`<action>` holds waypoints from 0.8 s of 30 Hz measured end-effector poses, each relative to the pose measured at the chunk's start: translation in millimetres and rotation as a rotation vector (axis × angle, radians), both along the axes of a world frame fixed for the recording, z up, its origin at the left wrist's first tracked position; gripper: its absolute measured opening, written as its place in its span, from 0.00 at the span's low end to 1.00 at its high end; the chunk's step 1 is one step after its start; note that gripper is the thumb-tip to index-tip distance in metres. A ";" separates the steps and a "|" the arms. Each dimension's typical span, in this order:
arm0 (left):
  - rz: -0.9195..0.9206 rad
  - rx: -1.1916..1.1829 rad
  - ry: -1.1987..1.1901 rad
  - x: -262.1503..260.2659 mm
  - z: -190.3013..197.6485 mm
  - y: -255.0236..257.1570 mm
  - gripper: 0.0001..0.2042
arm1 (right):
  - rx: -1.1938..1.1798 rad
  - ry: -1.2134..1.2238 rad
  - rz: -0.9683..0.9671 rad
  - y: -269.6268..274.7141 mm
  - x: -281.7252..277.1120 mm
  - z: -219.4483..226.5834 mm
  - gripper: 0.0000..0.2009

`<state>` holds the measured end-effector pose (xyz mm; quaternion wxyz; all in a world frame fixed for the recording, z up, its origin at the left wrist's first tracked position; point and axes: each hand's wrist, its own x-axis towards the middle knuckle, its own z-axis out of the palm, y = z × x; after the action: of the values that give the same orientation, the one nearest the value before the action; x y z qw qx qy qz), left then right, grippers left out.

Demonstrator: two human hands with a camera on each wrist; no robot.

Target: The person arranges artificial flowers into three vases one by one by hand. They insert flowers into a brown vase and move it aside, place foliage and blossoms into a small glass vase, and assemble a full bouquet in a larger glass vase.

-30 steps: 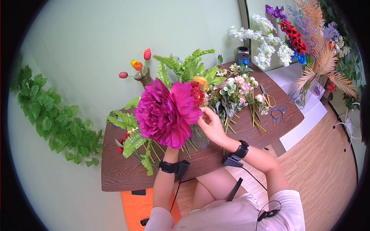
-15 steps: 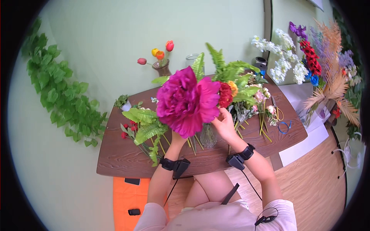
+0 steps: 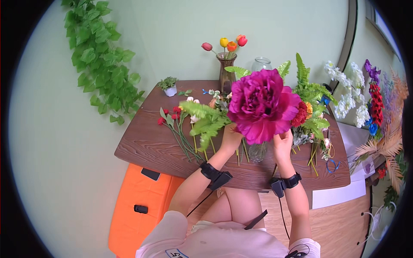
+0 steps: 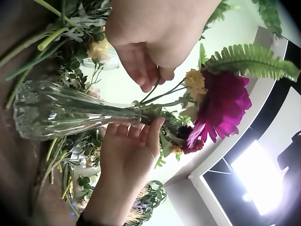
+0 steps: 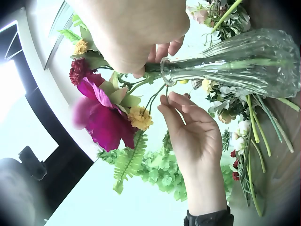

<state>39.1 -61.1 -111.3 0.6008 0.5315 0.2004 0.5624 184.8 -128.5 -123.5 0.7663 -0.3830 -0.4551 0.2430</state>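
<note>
One magenta peony (image 3: 263, 105), one fluted glass vase (image 4: 61, 112), one brown vase (image 3: 226, 76), one potted plant (image 3: 170, 90), two wristbands (image 3: 292, 180), one counter (image 3: 142, 139)

No legible text, only dark marks (image 3: 177, 255), perhaps letters, on a blue-edged label (image 3: 173, 252) on the shirt (image 3: 228, 243)

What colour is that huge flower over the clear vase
The huge flower is deep magenta, seen best in the head view.

The peony (image 3: 264, 105) rises from the glass vase (image 3: 258, 152) on the table (image 3: 142, 146), left hand (image 3: 231, 138) and right hand (image 3: 282, 147) at either side. Behind stands the tulip vase (image 3: 227, 75); back left, the potted plant (image 3: 170, 89); before that, loose stems (image 3: 184, 139).
</note>
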 end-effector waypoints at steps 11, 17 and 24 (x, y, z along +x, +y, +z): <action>0.050 0.264 0.270 -17.8 1.4 13.4 0.06 | -0.089 -0.073 -0.080 -5.6 -3.2 2.0 0.18; 0.092 0.314 0.707 -89.6 -9.9 48.7 0.12 | -0.193 -0.033 -0.290 -36.3 -2.5 -3.5 0.17; 0.427 0.023 1.465 -181.9 -47.4 103.3 0.16 | -0.233 0.091 -0.276 -76.7 -5.1 -20.8 0.11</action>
<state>-142.8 42.2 -158.7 0.1869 0.7246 0.6405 0.1722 179.7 -205.2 -144.3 0.7627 -0.5165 -0.3318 0.2037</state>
